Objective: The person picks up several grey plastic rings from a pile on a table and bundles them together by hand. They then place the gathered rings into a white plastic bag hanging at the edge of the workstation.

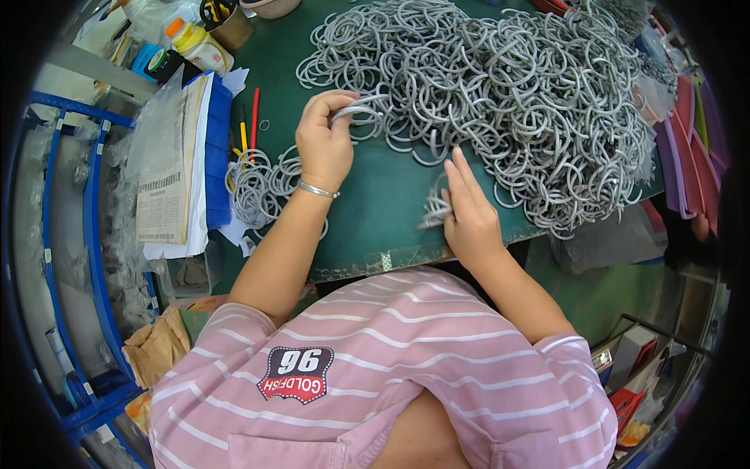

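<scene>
Left grip (326, 142), grey ring (356, 109) at fingertips (348, 98)

A: What is located at the left of the green-topped table (367, 215)?
B: A blue plastic bin (219, 148) is partly covered by printed newspaper sheets (164, 195); a slender red pen-like stick (255, 117) is laid beside it.
A: And behind?
B: A white plastic bottle with an orange cap (205, 51).
A: At the flanks?
B: Blue metal shelving (98, 410) is seen left, flat pink and purple sheets (687, 156) right.
</scene>
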A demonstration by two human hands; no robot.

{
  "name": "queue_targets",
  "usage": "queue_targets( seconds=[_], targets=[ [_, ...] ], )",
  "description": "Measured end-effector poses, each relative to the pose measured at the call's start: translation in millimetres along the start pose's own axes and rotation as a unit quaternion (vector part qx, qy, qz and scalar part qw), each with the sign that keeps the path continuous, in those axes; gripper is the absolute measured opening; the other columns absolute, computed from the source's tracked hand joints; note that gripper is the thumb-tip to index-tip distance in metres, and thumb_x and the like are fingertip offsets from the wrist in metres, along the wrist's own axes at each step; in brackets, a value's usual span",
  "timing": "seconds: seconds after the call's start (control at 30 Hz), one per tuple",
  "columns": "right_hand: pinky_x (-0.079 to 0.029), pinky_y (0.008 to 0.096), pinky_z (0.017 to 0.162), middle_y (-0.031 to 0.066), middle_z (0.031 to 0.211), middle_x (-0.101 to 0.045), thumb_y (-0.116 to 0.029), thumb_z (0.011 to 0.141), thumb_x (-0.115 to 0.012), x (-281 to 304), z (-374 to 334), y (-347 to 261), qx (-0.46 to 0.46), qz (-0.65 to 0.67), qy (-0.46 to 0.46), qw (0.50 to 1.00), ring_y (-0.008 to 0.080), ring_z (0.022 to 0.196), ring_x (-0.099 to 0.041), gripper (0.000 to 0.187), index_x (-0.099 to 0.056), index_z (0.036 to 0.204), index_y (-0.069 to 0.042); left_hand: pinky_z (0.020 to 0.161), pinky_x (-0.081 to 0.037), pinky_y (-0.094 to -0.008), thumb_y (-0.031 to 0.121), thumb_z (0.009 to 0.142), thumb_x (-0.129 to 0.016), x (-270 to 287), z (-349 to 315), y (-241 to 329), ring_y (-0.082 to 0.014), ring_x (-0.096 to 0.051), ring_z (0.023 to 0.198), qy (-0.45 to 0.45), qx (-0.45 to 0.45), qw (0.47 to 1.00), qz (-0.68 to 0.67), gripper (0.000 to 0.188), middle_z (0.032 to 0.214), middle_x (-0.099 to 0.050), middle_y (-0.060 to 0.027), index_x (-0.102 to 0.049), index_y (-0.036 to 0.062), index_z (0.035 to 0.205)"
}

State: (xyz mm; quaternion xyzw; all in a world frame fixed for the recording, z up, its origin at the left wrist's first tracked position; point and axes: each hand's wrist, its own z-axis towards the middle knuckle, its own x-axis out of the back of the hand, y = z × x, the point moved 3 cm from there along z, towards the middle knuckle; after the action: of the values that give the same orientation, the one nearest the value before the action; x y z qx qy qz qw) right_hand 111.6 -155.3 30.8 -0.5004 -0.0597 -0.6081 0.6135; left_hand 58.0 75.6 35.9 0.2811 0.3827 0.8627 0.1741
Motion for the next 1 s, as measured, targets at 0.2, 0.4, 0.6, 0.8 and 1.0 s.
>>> queue_targets(
  seconds=[0.2,0.4,0.6,0.8,1.0],
  targets=[
    [-0.051,0.0363,0.082,0.0225,0.118,-0.055,0.015,0.07,-0.06,6,-1,10,-0.06,0.088,-0.088,0.99,0.0368,0.101,-0.058,0.05,-0.052,0.118,0.005,0.071,-0.053,-0.0264,-0.002,0.091,-0.048,-31,0,-1,-0.0203,-0.066,0.086,0.029,0.234,0.954,-0.185,0.01,0.093,-0.063,-0.013,-0.049,-0.0026,0.102],
    [-0.05,0.0394,0.082,0.022,0.118,-0.052,0.008,0.07,-0.052,-18,27,6,-0.047,-0.034,-0.209,0.976,0.0372,0.1,-0.057,0.044,-0.051,0.114,0.008,0.076,-0.053,-0.027,-0.002,0.09,-0.049,-42,7,20,-0.0208,-0.064,0.089,-0.013,0.121,0.972,-0.203,0.013,0.101,-0.065,-0.018,-0.045,-0.0015,0.102],
    [-0.053,0.0373,0.067,0.0139,0.092,-0.051,0.0,0.073,-0.058,-10,33,8,0.015,-0.142,-0.217,0.966,0.0294,0.082,-0.061,0.012,-0.057,0.085,0.002,0.078,-0.057,-0.0368,0.007,0.094,-0.051,-8,-12,-6,-0.0213,-0.064,0.089,0.058,0.389,0.864,-0.314,0.013,0.099,-0.062,-0.015,-0.044,0.0004,0.103],
    [-0.049,0.0396,0.072,0.0121,0.085,-0.055,0.0,0.072,-0.054,-4,49,7,0.061,-0.086,-0.08,0.991,0.0304,0.085,-0.056,0.009,-0.057,0.08,-0.003,0.071,-0.056,-0.0327,0.007,0.094,-0.051,18,-23,-18,-0.0182,-0.065,0.078,0.03,0.378,0.9,-0.215,0.009,0.087,-0.062,-0.0082,-0.05,0.001,0.1],
    [-0.043,0.0364,0.066,0.0043,0.07,-0.054,-0.004,0.068,-0.056,-7,60,4,0.122,-0.136,0.006,0.983,0.025,0.075,-0.054,0.01,-0.056,0.078,-0.008,0.061,-0.049,-0.0258,0.004,0.085,-0.059,30,3,-17,-0.0133,-0.059,0.066,-0.03,0.297,0.953,-0.055,0.01,0.077,-0.059,-0.0056,-0.059,0.0012,0.094]
  ],
)
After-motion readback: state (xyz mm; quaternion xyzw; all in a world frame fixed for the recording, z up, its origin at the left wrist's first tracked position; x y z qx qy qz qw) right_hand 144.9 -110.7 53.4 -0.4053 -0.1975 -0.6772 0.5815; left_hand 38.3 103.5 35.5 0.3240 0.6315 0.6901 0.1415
